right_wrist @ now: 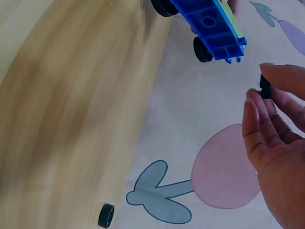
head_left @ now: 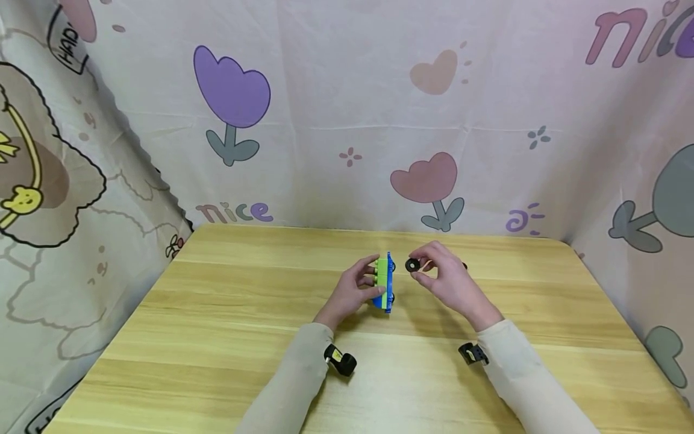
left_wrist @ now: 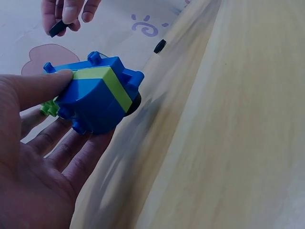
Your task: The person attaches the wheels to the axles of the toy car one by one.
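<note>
My left hand grips a toy car built of blue and green blocks, thumb on one side and fingers on the other. The car is held tipped on its side, its blue underside facing the right hand. Two black wheels show fitted along the car's lower side in the right wrist view, one being this wheel. Between thumb and fingertips, my right hand pinches a loose black wheel, a short gap away from the car.
Another loose black wheel stands on the wooden table near its far edge, mostly hidden behind the right hand in the head view. A printed cloth hangs behind the table. A small black camera sits at the left wrist.
</note>
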A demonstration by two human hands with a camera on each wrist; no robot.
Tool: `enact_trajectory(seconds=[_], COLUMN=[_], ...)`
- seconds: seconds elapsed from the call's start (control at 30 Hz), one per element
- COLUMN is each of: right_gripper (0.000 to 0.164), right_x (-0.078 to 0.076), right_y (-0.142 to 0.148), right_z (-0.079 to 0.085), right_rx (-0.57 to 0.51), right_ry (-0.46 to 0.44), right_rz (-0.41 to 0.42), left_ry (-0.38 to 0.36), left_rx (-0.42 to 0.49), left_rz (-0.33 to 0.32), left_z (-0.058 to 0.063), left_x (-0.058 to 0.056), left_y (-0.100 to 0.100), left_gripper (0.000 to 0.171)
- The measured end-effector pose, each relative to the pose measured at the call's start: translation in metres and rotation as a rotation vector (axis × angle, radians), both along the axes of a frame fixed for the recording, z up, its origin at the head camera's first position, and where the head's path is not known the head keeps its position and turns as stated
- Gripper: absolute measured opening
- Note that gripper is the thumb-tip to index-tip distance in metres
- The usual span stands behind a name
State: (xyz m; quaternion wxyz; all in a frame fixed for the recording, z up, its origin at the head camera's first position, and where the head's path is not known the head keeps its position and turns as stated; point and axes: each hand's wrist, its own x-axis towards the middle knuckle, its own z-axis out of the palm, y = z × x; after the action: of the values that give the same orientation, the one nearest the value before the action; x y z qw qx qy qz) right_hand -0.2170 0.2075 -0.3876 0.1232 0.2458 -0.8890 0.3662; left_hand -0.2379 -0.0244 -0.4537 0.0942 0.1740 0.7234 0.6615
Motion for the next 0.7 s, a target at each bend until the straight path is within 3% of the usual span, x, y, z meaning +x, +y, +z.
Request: enact_trajectory(seconds=[0.3,0.7], right_gripper=[0.033,0.033], right_x=[0.003,0.0], right_y=[-0.009,-0.024], right_z=[-0.001,-0.004], right_rx=[0.003,-0.008], right_ry=[0.061,0.059], right_rz=[0.025,0.038], left_ry=[0.007,0.012], left_rx=[-0.025,-0.022], left_rz=[-0.001,-0.004], left_z=[-0.001,-0.001], left_x=[-0.001,-0.001], left_y=[0.001,0.002], left_gripper=[0.071,0.07])
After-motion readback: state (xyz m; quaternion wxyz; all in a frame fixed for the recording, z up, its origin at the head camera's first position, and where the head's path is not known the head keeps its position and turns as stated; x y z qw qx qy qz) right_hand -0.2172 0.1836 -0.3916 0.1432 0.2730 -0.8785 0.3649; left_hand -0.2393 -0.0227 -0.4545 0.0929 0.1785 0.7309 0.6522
